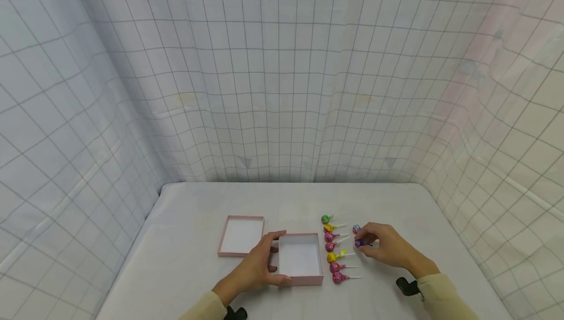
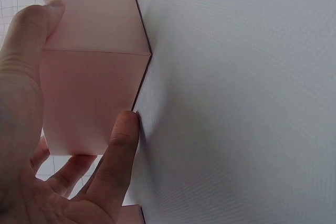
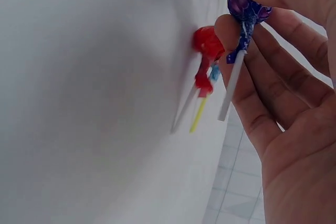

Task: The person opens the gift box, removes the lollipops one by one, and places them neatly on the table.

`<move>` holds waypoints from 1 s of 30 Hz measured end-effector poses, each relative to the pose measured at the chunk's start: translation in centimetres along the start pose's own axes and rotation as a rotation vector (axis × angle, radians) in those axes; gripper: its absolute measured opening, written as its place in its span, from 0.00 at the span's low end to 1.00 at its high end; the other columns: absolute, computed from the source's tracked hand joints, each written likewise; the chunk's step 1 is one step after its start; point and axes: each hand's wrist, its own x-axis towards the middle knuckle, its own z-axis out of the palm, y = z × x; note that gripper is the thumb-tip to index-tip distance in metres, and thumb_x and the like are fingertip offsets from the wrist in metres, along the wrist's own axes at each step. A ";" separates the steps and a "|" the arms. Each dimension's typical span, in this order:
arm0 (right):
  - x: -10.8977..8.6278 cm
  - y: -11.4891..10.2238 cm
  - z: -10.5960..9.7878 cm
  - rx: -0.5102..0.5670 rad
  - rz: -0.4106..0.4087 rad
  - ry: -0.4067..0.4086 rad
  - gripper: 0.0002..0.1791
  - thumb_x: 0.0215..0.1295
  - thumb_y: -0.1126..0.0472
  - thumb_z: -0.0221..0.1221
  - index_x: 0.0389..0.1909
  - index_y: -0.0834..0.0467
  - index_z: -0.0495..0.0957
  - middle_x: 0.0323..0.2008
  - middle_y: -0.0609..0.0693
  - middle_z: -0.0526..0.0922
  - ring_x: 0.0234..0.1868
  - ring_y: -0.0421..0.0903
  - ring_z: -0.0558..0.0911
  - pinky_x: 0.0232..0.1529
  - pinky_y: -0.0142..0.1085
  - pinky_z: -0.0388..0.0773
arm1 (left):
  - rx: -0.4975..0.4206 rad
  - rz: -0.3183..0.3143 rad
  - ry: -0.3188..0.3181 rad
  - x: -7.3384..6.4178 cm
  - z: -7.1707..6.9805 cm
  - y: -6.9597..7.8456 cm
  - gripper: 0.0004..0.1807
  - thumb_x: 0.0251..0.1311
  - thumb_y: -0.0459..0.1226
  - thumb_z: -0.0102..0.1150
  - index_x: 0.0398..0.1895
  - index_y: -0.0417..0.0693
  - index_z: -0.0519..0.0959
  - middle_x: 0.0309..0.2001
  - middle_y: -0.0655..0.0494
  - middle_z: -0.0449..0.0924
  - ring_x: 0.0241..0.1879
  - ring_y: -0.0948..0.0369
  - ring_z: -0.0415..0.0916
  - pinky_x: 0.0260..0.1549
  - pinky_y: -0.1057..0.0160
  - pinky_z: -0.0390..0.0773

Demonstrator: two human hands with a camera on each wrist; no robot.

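Between the thumb and fingers of my right hand (image 1: 387, 246) is a lollipop in a dark purple-blue wrapper (image 3: 247, 6), its white stick pointing back toward the palm. Beyond it in the right wrist view lies a red-wrapped lollipop (image 3: 208, 43), and a light blue one (image 1: 356, 229) shows just past the fingertips in the head view. My left hand (image 1: 257, 263) grips the open pink box (image 1: 304, 281) by its left side, thumb at the front wall and index finger at the back corner. The box's white inside holds nothing.
A column of several lollipops (image 1: 331, 257), green, yellow and pink, lies just right of the box, sticks pointing right. Left of the box rests its pink-edged lid (image 1: 241, 234), white inside up. White gridded curtains (image 1: 282, 90) surround the white table (image 1: 189, 222).
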 end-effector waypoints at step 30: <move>-2.1 0.7 -0.5 -0.137 0.059 0.066 0.17 0.66 0.68 0.83 0.50 0.49 0.91 0.46 0.42 0.89 0.45 0.40 0.87 0.48 0.37 0.91 | -0.014 0.013 -0.005 -0.3 0.7 0.6 0.67 0.57 0.42 0.95 0.95 0.55 0.57 0.88 0.38 0.63 0.77 0.40 0.76 0.55 0.60 0.94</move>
